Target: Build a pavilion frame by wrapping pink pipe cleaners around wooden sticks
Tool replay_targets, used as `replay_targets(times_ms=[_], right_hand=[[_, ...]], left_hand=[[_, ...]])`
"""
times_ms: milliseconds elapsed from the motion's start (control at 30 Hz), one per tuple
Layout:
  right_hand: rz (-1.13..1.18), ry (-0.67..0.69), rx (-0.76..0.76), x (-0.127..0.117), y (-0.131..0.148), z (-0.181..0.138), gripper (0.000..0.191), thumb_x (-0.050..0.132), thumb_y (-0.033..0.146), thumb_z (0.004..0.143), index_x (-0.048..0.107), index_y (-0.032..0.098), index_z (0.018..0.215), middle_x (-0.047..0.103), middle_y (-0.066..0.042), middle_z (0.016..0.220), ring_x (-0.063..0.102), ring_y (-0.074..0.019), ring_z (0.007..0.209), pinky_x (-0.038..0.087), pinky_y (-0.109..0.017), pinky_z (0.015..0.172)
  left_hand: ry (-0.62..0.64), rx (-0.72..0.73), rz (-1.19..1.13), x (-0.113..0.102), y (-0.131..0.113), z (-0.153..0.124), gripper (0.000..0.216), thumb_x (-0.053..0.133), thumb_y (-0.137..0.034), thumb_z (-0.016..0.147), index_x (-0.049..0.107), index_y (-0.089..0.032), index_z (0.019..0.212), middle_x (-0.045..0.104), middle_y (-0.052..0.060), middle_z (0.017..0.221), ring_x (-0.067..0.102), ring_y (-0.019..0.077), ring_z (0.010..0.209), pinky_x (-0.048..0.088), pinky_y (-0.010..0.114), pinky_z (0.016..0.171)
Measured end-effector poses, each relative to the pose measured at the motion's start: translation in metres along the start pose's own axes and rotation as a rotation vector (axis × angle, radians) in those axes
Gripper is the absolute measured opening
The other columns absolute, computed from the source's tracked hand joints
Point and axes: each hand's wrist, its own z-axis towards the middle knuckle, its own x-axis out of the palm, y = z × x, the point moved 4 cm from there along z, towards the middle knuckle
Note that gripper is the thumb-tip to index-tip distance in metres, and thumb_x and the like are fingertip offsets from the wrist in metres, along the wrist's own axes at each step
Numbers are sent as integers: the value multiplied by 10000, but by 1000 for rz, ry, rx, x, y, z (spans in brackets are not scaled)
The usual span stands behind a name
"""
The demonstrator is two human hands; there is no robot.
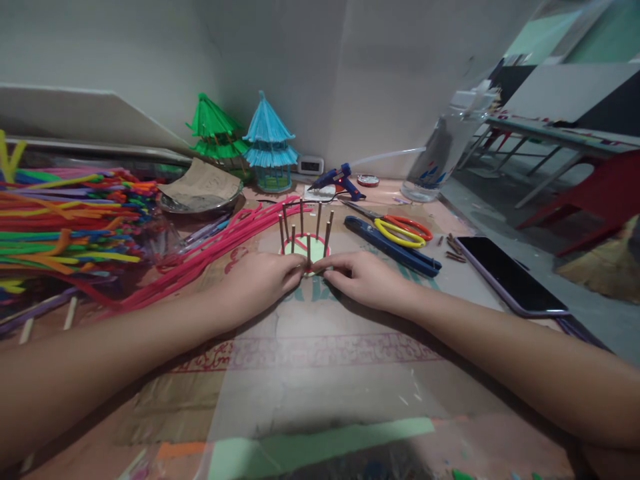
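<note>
A small round base with a pale green top and a red strip along its edge lies on the work surface. Several thin brown sticks stand upright around its rim. At its front left edge, the thumb and fingers of my left hand are closed on the base. My right hand pinches the front right edge, its fingertips close to those of the left. What exactly lies between the fingertips is partly hidden. A front stick rises between the two hands.
Pink pipe cleaners and a colourful pile lie left. Behind stand green and blue model towers and a glue gun. Scissors, a dark blue tool, a phone and a clear bottle are right.
</note>
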Motion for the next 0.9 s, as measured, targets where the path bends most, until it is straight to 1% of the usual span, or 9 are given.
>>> replay_targets(times_ms=[167, 300, 467, 600, 667, 733, 800, 900], right_hand=[[49, -8, -15, 1, -2, 0, 353, 562, 171, 984, 845, 250, 1180, 847, -36, 1125, 765, -212, 970, 539, -321, 898], [50, -16, -14, 3, -3, -1, 338, 568, 177, 989, 843, 244, 1174, 850, -39, 1093, 768, -215, 949, 545, -327, 896], [29, -27, -31, 2, -3, -1, 320, 596, 171, 982, 845, 270, 1157, 850, -37, 1056, 761, -208, 908, 545, -307, 853], [16, -24, -13, 3, -3, -1, 311, 598, 179, 980, 842, 267, 1152, 845, -33, 1028, 737, -193, 853, 514, -294, 799], [-7, -47, 2, 2, -1, -3, 274, 606, 207, 987, 837, 238, 1132, 828, -34, 937, 700, -176, 775, 468, -276, 722], [-36, -115, -12, -4, 4, -6, 230, 636, 260, 994, 820, 202, 1119, 778, -28, 814, 644, -159, 695, 409, -264, 654], [-60, -203, -79, -14, 15, -8, 265, 656, 314, 1000, 783, 194, 1199, 734, -12, 763, 604, -147, 654, 379, -259, 630], [-140, -259, -210, -28, 37, -6, 461, 638, 367, 1023, 637, 246, 1468, 731, 8, 804, 610, -146, 665, 370, -256, 644]], left_hand=[[33, -40, 19, 0, -1, 0, 264, 539, -262, 1019, 787, -240, 1108, 855, 80, 1008, 795, 280, 873, 459, 316, 691], [26, -42, 30, 0, 0, 0, 274, 524, -268, 1029, 779, -246, 1124, 853, 80, 1006, 801, 292, 880, 465, 325, 690], [41, -63, 65, -1, -1, 0, 258, 536, -287, 1029, 778, -235, 1100, 851, 89, 982, 804, 296, 866, 468, 323, 679], [34, -77, 65, 0, -1, 0, 274, 526, -292, 1037, 782, -230, 1110, 851, 102, 1004, 807, 312, 873, 485, 340, 697], [31, -67, 57, 2, -1, 0, 278, 523, -298, 1042, 780, -227, 1123, 851, 105, 1022, 808, 311, 882, 485, 340, 700], [28, -59, 55, 3, 0, 0, 285, 515, -315, 1051, 775, -225, 1125, 851, 100, 999, 805, 297, 855, 473, 331, 682], [21, -49, 57, 4, 1, 0, 297, 503, -338, 1060, 770, -228, 1129, 847, 90, 951, 798, 278, 811, 457, 320, 655], [17, -45, 89, 4, 1, 0, 304, 505, -342, 1053, 769, -229, 1153, 835, 80, 882, 787, 267, 771, 451, 311, 636]])
